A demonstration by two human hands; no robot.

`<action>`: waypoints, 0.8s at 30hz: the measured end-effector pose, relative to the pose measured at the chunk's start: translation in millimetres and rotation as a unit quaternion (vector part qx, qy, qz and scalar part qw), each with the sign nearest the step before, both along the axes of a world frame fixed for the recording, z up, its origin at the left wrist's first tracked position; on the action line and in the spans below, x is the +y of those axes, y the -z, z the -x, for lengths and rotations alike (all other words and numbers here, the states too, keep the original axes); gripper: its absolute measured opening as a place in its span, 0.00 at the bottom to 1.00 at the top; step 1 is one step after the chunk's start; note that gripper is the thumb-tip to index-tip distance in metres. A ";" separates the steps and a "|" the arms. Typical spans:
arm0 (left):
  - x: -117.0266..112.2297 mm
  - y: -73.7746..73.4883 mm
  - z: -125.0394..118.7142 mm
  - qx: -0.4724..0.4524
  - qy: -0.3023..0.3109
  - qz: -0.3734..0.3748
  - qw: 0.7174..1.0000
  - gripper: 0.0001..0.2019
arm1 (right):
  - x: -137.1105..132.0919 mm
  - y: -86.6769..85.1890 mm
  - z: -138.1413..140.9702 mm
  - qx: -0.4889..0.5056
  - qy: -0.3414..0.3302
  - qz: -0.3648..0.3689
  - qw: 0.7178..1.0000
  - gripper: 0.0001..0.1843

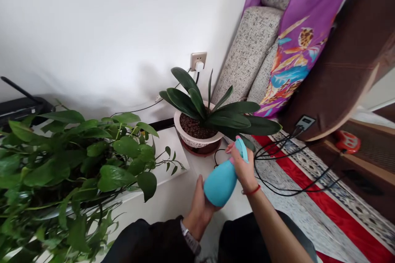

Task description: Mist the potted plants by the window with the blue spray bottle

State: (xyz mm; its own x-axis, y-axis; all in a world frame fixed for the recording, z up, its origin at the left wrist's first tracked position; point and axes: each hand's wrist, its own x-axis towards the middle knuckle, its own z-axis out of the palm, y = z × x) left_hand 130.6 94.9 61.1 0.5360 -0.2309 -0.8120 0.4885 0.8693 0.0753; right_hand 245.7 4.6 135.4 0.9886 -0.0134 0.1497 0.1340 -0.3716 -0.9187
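A blue spray bottle (220, 183) with a pink nozzle is held tilted between both hands, its head toward the potted plant. My right hand (243, 168) is closed round the neck and trigger, a red string on its wrist. From below, my left hand (200, 209) cups the bottle's base, its fingers partly hidden behind it. Just beyond the nozzle grows a plant with long dark strap leaves (231, 120). It stands in a patterned white pot (197, 143) filled with brown granules. Whether any spray is coming out, I cannot tell.
Leafy trailing vines (74, 160) fill the left side over a white ledge (173, 156). Behind the pot is a wall socket (198, 61) with a white plug. Black cables (277, 191) loop at right, near a red-bordered rug (324, 201) and a sofa (256, 37).
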 end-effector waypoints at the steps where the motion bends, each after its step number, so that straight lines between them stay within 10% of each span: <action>1: 7.1 2.2 -4.9 -0.037 0.013 0.040 0.998 0.35 | 4.7 2.9 0.3 0.027 0.010 -0.031 0.999 0.14; 6: 28.0 2.7 -9.4 -0.036 0.017 0.177 0.983 0.41 | 13.5 11.8 1.0 0.105 -0.123 -0.083 0.983 0.25; 14: 36.5 -17.7 -3.9 -0.109 0.042 0.001 0.993 0.37 | 4.4 13.6 20.0 -0.053 -0.110 -0.021 0.992 0.21; 19: 26.4 -22.8 -10.5 -0.144 0.016 0.048 0.988 0.34 | -12.0 -6.3 28.5 0.001 -0.160 -0.101 0.982 0.29; 24: 22.0 -7.6 -14.3 -0.194 0.053 0.051 0.978 0.37 | -26.3 -21.1 33.2 -0.073 -0.115 0.030 0.990 0.23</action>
State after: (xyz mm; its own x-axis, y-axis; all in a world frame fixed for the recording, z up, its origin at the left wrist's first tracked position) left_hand 144.9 116.9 68.8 0.7686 -0.3706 -0.5214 0.5276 0.8282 0.1892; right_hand 212.5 -21.7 156.5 0.9322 0.2224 0.2856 0.3517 -0.3689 -0.8604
